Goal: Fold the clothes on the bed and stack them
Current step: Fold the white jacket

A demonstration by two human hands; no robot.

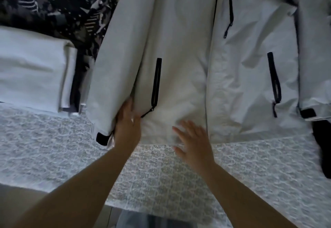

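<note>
White zip-front jacket with black pocket zippers lies spread front-up on the pale lace-patterned bedspread. Left hand grips jacket's side edge by the sleeve cuff; right hand flat, fingers spread, on the hem. Folded white garment sits left.

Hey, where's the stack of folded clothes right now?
The folded stack sits on the bed at the left of the head view, beside the white jacket's sleeve and in front of a dark patterned cloth.

dim light falls on a bed with lace-patterned cover.
</note>
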